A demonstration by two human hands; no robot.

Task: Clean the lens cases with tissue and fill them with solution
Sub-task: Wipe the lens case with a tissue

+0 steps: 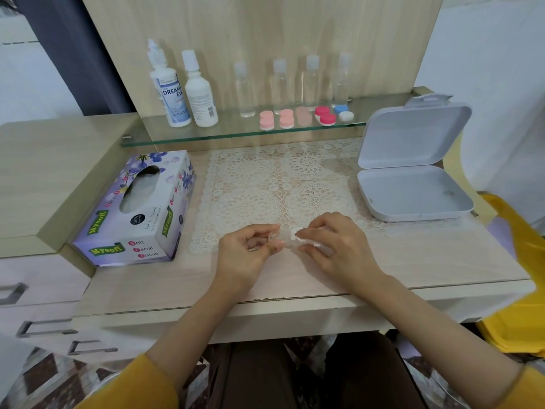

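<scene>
Wiping step, head view: left hand [247,249] pinches a small clear case [283,238] between thumb and curled fingers. Right hand [336,246] pinches a wad of tissue [298,234] in its fingertips, pushed against the case. Both are held low over the counter [413,261] at the near edge of the lace mat [250,178], fingertips almost meeting. The case is blurred, so I can't tell if it's a cup or a cap.

Doing it well, as I judge it: grip by the rim so the bowl is left free, twist the tissue round inside rather than dab, and press lightly, since the part is tiny and could pop out of the pinch.

Pose: both forearms come in from the near edge, palms turned toward each other, knuckles up.

Other cases [295,118] sit capped on the glass shelf [206,134] beside the solution bottles [169,90], well apart from the hands. Filling looks not yet begun. The tissue box [132,211] is left of the mat.
</scene>
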